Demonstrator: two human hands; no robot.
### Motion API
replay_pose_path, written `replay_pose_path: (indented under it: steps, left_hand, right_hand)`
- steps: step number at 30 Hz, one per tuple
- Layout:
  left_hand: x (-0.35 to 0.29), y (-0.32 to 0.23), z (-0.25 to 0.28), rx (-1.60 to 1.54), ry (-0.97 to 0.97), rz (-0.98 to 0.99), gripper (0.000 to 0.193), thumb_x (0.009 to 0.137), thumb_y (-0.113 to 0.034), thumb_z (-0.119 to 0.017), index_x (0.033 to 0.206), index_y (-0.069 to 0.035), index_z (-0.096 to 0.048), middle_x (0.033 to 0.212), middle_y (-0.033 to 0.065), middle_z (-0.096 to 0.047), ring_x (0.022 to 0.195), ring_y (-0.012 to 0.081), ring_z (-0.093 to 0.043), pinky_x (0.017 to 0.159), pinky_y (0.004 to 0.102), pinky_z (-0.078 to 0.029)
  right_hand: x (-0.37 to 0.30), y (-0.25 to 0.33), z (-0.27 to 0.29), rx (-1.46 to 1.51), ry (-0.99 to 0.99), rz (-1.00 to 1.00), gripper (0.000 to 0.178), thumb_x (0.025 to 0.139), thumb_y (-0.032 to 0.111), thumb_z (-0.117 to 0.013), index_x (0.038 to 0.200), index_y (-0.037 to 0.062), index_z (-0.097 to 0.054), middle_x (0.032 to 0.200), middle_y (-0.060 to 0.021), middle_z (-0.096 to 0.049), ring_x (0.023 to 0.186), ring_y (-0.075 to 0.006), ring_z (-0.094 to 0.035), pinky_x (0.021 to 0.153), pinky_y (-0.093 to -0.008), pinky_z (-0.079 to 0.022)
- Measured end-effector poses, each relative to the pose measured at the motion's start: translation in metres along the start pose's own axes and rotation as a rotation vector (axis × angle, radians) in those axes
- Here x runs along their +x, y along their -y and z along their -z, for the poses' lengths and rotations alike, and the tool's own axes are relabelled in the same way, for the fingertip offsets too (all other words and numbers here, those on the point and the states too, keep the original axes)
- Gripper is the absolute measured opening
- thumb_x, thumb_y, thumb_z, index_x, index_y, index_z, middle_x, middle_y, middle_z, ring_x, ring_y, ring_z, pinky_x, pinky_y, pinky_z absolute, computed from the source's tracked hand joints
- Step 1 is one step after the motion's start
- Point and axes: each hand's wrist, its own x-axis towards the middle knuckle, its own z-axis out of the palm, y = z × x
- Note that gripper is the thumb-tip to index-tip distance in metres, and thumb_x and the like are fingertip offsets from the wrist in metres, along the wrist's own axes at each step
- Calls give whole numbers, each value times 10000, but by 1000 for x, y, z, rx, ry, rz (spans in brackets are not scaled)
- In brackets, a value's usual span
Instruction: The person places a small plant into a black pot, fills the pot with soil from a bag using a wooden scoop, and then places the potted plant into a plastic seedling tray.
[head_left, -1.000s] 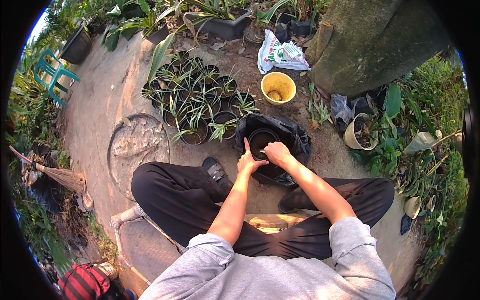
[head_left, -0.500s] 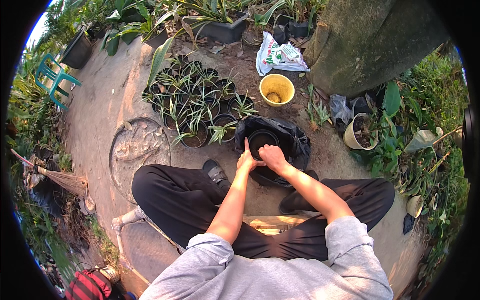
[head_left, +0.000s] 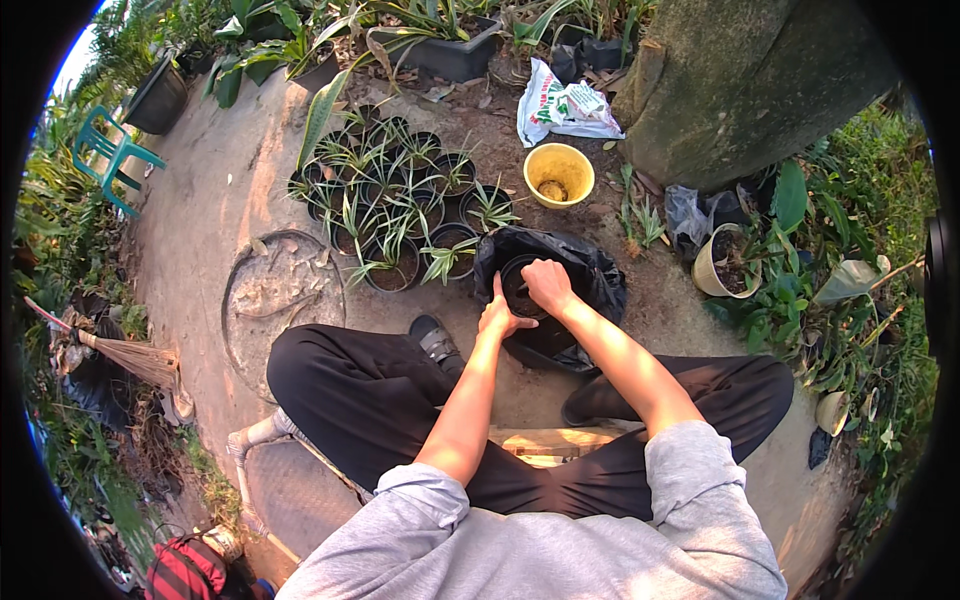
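Observation:
A black plastic bag [head_left: 605,290] stands open between my feet, with a round black plant pot [head_left: 508,272] of dark soil inside its mouth. My left hand [head_left: 498,317] grips the near left side of that pot, index finger along the rim and thumb stretched to the right. Over the soil, my right hand [head_left: 547,287] is closed in a fist, knuckles up. Whatever its fingers may hold is hidden beneath it. Left of the bag sit several black pots with spiky green-and-pale seedlings [head_left: 395,240]. Beyond the bag is a yellow bucket [head_left: 558,176] with some soil at its bottom.
A white printed sack [head_left: 565,105] lies beside a thick tree trunk [head_left: 740,90]. A cream pot [head_left: 722,262] leans at the right among plants. Leftward are a round rim in the ground [head_left: 232,315], a broom [head_left: 140,358] and a green plastic chair [head_left: 115,160].
My right hand has shifted slightly up and away over the pot. My left hand stays at the pot's side, its thumb now apart from the right hand.

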Motion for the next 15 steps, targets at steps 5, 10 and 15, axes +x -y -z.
replay_pose_path:
  steps: [5, 10, 15]
  left_hand:
    - [3, 0, -1, 19, 2, -10, 1519, 489, -339, -964, 1549, -212, 116, 1267, 246, -605, 1170, 389, -599, 985, 462, -493]
    - [1, -1, 2, 46, 2, 5, 1530, 483, -365, -964, 1548, -209, 123, 1251, 244, -616, 1159, 385, -607, 977, 455, -500]
    - [-2, -6, 3, 68, 13, 44, 1532, 493, -390, -960, 1546, -218, 138, 1243, 227, -626, 1144, 377, -617, 974, 453, -501]
  right_hand:
    - [19, -4, 7, -27, 45, 3, 94, 643, 33, -685, 733, 20, -711, 781, -199, -692, 771, -363, -702, 667, -434, -571]
    - [27, 0, 7, -46, 72, 29, 86, 651, 44, -686, 729, 14, -710, 782, -200, -693, 774, -362, -705, 671, -434, -573]
    - [23, 4, 3, -125, 143, 20, 135, 690, 136, -750, 792, 46, -747, 831, -156, -724, 813, -307, -725, 694, -383, -591]
